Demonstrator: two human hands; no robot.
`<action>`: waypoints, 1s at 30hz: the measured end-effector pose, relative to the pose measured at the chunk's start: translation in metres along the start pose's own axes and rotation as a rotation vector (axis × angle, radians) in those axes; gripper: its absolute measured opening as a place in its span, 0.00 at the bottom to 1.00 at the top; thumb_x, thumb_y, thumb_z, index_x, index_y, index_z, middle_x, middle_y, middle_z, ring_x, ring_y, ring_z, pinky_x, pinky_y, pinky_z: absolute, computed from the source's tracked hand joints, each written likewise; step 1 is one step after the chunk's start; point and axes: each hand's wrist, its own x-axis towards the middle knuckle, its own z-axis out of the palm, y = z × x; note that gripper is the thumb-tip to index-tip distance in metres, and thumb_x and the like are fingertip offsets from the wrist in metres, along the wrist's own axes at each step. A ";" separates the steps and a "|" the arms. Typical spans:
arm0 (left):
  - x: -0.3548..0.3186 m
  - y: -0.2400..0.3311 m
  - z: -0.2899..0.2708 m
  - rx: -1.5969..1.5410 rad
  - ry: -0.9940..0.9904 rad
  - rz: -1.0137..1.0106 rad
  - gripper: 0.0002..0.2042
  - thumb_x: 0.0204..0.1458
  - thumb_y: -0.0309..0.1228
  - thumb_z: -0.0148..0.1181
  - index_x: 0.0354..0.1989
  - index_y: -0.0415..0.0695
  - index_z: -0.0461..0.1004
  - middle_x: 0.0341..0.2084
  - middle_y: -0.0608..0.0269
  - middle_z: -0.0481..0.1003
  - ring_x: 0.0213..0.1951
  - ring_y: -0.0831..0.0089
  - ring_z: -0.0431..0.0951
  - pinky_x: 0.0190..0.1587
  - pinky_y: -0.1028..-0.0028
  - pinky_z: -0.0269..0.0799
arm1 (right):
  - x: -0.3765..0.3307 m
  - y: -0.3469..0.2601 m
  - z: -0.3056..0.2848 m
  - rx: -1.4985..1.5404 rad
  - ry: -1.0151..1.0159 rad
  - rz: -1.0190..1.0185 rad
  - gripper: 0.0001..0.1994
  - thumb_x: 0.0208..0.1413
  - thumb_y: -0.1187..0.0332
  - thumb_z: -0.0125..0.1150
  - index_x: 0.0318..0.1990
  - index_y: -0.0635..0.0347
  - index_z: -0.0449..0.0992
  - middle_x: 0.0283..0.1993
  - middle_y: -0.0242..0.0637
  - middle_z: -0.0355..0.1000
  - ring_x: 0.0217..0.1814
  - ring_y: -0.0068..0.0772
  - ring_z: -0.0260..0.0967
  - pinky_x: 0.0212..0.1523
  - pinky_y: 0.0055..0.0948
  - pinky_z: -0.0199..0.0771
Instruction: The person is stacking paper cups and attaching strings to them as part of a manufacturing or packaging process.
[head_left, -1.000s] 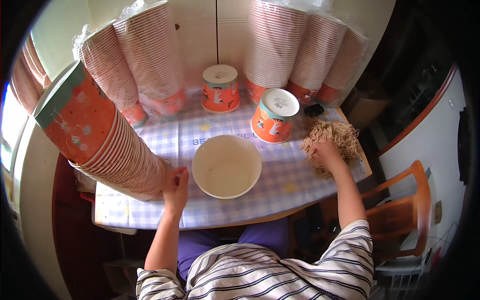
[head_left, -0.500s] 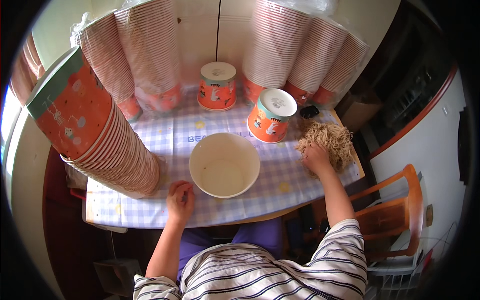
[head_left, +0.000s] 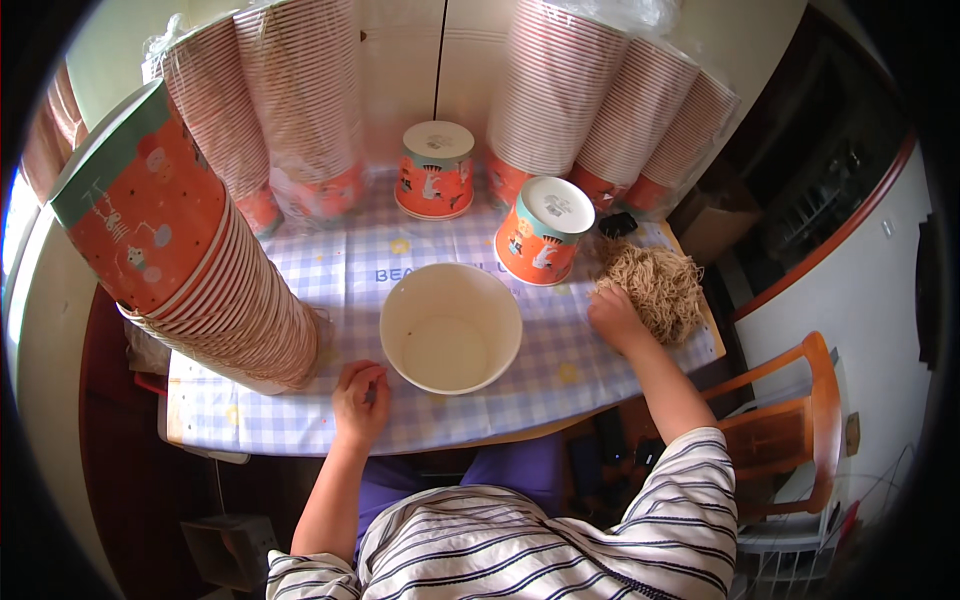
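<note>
An open paper bucket [head_left: 450, 345] stands on the table in front of me, its pale inside facing up. My left hand [head_left: 361, 400] rests on the cloth by the bucket's lower left side, fingers curled in a pinch; what they hold, if anything, I cannot make out. To the right lies a heap of tan, string-like strands [head_left: 655, 290]. At its left edge is my right hand [head_left: 614, 316], fingertips pressed together on strands there. Two orange-and-green buckets stand upside down beyond: one [head_left: 538, 245] between the bucket and the heap, another [head_left: 435, 185] farther back.
A tall leaning stack of nested buckets [head_left: 215, 265] occupies the table's left side. Plastic-wrapped bucket stacks [head_left: 555, 90] line the back. A small black object [head_left: 617, 225] lies behind the heap. The checked tablecloth [head_left: 275, 420] ends near my lap; a wooden chair [head_left: 770, 430] is at right.
My right hand has shifted slightly left, from within the strand heap to its left edge. The left hand stays in almost the same place.
</note>
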 end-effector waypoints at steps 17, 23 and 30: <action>0.002 0.004 -0.002 0.036 -0.013 0.016 0.06 0.45 0.19 0.58 0.32 0.40 0.73 0.32 0.54 0.73 0.28 0.62 0.74 0.30 0.72 0.72 | 0.086 0.109 -0.148 1.303 0.540 0.632 0.05 0.51 0.74 0.51 0.24 0.61 0.70 0.23 0.28 0.69 0.25 0.17 0.63 0.29 0.19 0.65; 0.005 0.008 -0.002 0.022 0.003 0.019 0.05 0.46 0.19 0.57 0.32 0.40 0.74 0.32 0.55 0.73 0.27 0.65 0.74 0.29 0.72 0.72 | 0.106 0.112 -0.250 1.298 0.660 0.589 0.04 0.51 0.73 0.50 0.27 0.60 0.71 0.27 0.29 0.70 0.30 0.16 0.64 0.36 0.17 0.65; 0.015 -0.011 -0.021 -0.214 0.112 -0.174 0.03 0.51 0.20 0.54 0.32 0.36 0.74 0.33 0.59 0.73 0.26 0.76 0.71 0.30 0.78 0.67 | 0.101 0.072 -0.255 1.424 0.458 0.523 0.03 0.51 0.72 0.52 0.30 0.59 0.72 0.27 0.27 0.72 0.30 0.15 0.66 0.34 0.17 0.66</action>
